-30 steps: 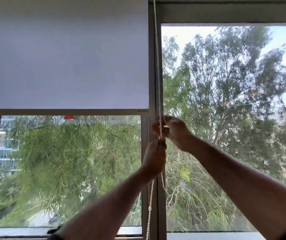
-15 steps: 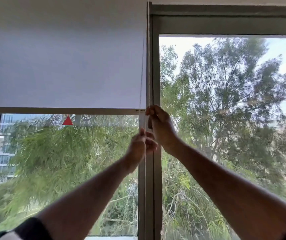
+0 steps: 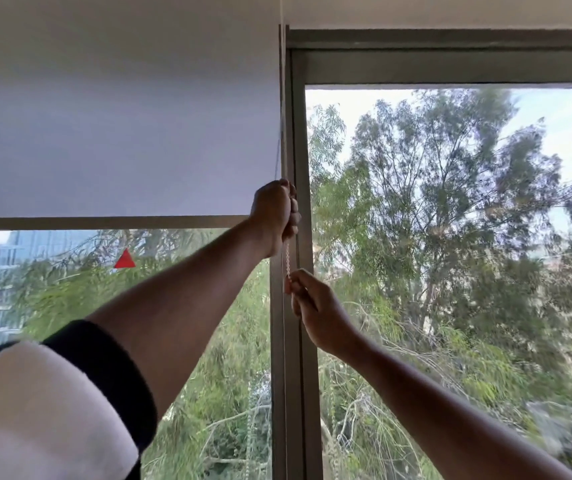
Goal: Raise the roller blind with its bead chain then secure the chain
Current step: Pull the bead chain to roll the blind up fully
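roller blind: white, half down over left pane | bead chain: white, taut along grey window mullion | left hand: fisted round chain, above | right hand: fingertips pinching chain, below

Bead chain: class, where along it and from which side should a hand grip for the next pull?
Grip the bead chain high, near where the left hand fists it, probably pinching from the side like the right hand. It hangs taut and vertical against the window frame, so only the room side is open.
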Demonstrator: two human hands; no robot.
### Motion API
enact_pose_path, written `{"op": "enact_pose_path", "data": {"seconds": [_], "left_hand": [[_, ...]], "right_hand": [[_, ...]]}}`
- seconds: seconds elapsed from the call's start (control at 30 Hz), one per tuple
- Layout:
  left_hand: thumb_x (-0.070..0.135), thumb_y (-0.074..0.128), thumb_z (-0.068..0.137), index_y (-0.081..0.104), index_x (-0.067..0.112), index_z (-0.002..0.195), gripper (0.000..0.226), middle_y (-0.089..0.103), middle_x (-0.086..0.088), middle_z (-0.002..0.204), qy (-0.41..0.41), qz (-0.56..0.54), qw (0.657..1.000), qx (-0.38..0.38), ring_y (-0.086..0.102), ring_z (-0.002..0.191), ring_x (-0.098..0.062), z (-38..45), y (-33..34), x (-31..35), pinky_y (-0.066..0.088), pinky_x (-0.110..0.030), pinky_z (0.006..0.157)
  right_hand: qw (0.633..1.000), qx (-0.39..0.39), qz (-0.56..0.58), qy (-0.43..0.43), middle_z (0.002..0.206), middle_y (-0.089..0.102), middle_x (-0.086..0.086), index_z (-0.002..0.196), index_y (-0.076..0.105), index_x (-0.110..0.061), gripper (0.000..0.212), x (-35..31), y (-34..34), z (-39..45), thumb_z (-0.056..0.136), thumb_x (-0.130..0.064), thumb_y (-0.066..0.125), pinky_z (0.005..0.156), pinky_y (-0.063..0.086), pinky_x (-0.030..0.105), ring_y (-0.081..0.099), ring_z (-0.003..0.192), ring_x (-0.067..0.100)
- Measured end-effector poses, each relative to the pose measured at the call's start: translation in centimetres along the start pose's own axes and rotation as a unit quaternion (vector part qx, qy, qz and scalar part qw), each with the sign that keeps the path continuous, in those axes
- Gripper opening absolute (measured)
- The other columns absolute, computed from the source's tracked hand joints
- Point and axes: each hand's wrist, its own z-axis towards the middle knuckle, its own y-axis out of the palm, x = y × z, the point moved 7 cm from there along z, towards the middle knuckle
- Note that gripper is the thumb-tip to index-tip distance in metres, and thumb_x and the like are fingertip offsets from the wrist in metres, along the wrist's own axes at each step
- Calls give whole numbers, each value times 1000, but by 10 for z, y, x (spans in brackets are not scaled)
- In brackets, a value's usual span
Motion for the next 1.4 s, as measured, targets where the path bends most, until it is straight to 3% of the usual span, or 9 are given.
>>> {"op": "enact_pose_path", "data": {"seconds": [0.23,0.37,0.57,0.67,0.83,0.93,1.07,1.23,1.4], "left_hand": [[0,25,94,41,23,67,39,33,9,42,41,30,998,-28,23,31,-6,-19,-5,-33,18,-12,41],[0,25,95,43,22,69,39,35,10,40,48,18,997,-55,23,30,-5,-27,-13,-41,20,-11,40],[12,31,104,47,25,69,41,35,11,45,25,15,996,-88,21,34,-5,-44,-15,-75,20,-12,38],[16,33,106,48,28,63,46,37,12,44,25,25,995,-97,23,33,-3,-50,-20,-87,22,-12,38],[14,32,106,46,25,68,42,35,11,46,53,92,990,-89,24,34,-5,-47,-30,-85,21,-13,39],[15,34,107,49,22,72,39,35,5,48,62,144,985,-78,24,35,-9,-40,-44,-86,19,-15,40],[45,27,107,62,11,84,54,53,-1,49,-18,206,975,-79,45,34,-9,-33,-61,-89,40,-20,38],[61,16,101,64,12,95,69,75,-8,70,-34,118,991,-51,73,59,-23,-14,-69,-41,61,-33,60],[35,30,107,64,16,105,38,74,-10,90,-5,33,998,-60,72,77,-26,8,-42,24,58,-36,71]], "right_hand": [[996,-31,-39,81,64,53,-3,96,63,-23,29,39,-9,-8,104,-1,46,51,35,27,43,53,12],[987,-3,31,158,93,73,5,125,61,-16,31,45,-26,11,106,-2,40,63,48,24,63,75,14],[956,32,247,154,94,79,0,108,71,-17,33,-15,-40,82,108,-11,38,78,59,33,75,87,17],[926,13,343,157,90,77,9,113,65,-9,28,-46,-29,112,109,-15,37,65,60,33,75,70,18],[972,59,209,92,54,49,-10,126,66,-17,46,-66,-21,131,102,4,32,38,24,18,32,39,2],[986,72,150,28,65,43,-3,119,70,-11,38,-74,-17,124,104,3,38,44,32,13,40,45,-2],[996,45,76,-5,62,46,-8,105,73,-22,32,-69,-5,103,106,-6,45,61,35,34,42,62,20],[993,-10,122,-1,78,73,-16,104,73,-34,41,-59,9,73,103,-6,44,63,58,22,70,71,2],[998,15,60,-11,63,50,-18,108,71,-40,43,-48,10,58,103,-5,47,62,39,28,43,62,5]]}}
